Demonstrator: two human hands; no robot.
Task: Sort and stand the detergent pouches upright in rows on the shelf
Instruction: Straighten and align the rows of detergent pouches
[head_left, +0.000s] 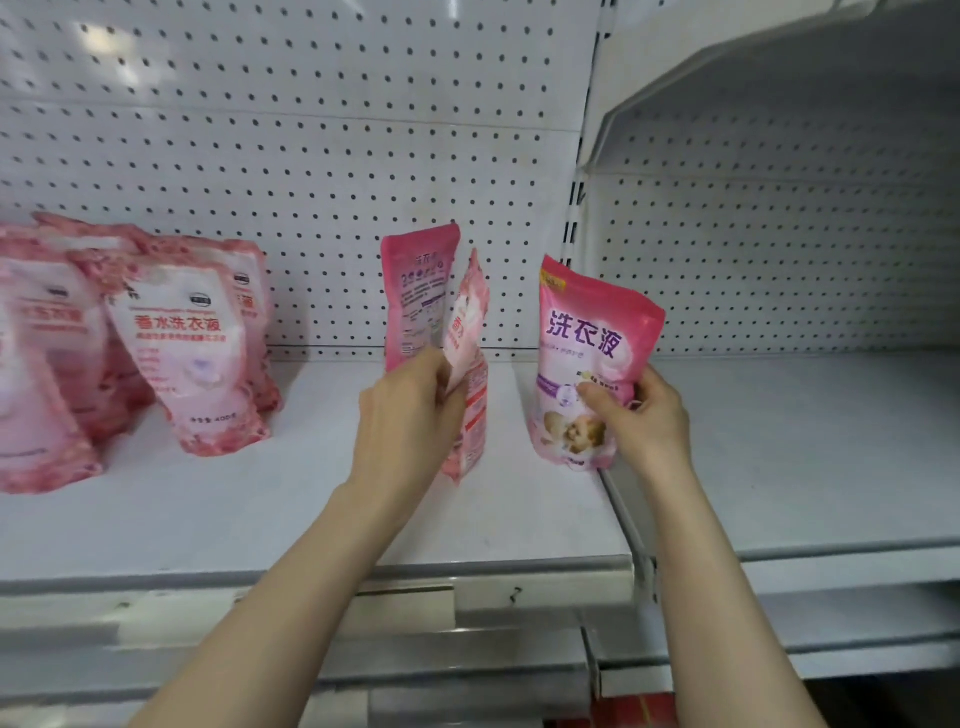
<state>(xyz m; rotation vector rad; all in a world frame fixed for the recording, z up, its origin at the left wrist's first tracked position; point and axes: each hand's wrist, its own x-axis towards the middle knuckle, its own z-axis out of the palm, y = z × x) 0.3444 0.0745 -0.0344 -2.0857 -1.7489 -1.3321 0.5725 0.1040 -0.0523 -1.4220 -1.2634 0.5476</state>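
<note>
A white shelf (311, 519) backed by a pegboard panel (311, 130) is seen from just above its front edge. At its left end, a cluster of pale pink floral pouches (192, 353) is stood upright in rough rows, the front ones leaning slightly and blurred at the frame edge.

Near the middle of the shelf, two pouches are gripped together by the left hand (410, 415): a deep pink pouch (415, 291) is held behind with its printed back turned toward the camera, and a floral pouch (470, 364) is held in front, turned edge-on and tilted. The fingers of this hand are closed around both; whether the lower ends of these pouches are resting on the shelf cannot be told.

To the right, a bright pink pouch with purple lettering (592, 364) is stood upright with its front facing out, its base touching the shelf beside the seam with the neighbouring shelf section (805, 441). It is clasped at its lower right side by the right hand (644, 415), with the thumb (597, 397) pressed across the front
</note>
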